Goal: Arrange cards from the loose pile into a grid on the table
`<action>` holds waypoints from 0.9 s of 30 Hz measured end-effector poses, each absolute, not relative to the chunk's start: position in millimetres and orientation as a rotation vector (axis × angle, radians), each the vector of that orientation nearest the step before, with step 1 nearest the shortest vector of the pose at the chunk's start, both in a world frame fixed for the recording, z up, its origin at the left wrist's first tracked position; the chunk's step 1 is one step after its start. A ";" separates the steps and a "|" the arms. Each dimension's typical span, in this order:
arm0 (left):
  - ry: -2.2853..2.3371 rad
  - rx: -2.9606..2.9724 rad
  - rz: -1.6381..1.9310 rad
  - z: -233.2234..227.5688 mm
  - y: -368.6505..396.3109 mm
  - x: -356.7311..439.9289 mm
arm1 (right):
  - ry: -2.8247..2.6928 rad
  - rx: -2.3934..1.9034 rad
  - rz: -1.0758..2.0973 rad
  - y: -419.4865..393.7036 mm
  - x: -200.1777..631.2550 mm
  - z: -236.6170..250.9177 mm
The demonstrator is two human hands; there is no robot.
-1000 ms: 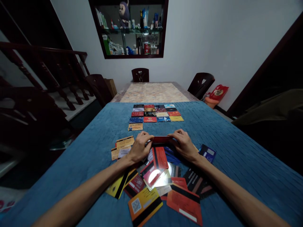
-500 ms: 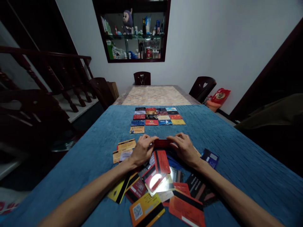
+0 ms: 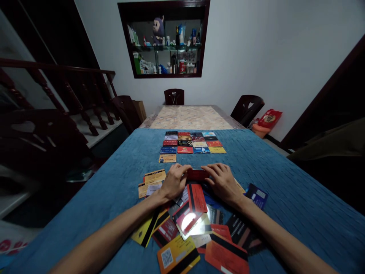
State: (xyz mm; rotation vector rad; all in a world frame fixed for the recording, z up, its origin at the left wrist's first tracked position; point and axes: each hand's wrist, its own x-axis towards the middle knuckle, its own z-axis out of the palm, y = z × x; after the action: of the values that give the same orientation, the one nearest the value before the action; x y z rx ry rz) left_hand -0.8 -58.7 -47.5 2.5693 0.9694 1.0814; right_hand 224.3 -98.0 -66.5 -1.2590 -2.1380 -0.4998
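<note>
Between my two hands a dark red card [image 3: 197,175] is held up on edge, just above the near pile. My left hand [image 3: 175,179] pinches its left end with thumb and fingers. At the other end, my right hand [image 3: 222,179] grips it the same way. Under and around my wrists lies a loose pile of plastic cards, among them a red card with a black stripe [image 3: 197,198], a yellow-orange card with a square code [image 3: 178,255] and a dark blue card [image 3: 257,195]. Beyond my hands, several cards lie in neat rows, with one orange card [image 3: 167,158] alone in the nearest row.
A blue cloth [image 3: 128,152] covers the near part of the table; the far part has a patterned top [image 3: 194,116]. Dark wooden chairs [image 3: 247,108] stand around it. A railing [image 3: 57,66] runs along the left, and a wall cabinet [image 3: 168,40] holds bottles and a plush toy.
The view has shifted slightly, so everything sits a little lower and further right. Both hands keep the same hold on the dark red card.
</note>
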 end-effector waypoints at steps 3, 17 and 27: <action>0.975 2.556 1.098 -45.7 -58.4 -1.5 | -2.155 -1.255 -0.536 -99.9 222.2 -64.2; 0.949 2.518 1.153 -43.8 -55.3 -4.1 | -2.108 -1.256 -0.635 -103.1 218.1 -60.0; 0.825 2.668 1.134 -39.2 -54.3 -7.3 | -2.077 -1.177 -0.662 -105.5 219.0 -57.0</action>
State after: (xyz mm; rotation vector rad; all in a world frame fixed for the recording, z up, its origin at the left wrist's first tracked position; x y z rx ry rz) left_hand -7.3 -54.3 -39.2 2.6680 0.8252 1.1341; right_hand 219.0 -105.5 -57.0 -1.1768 -2.0773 -0.6619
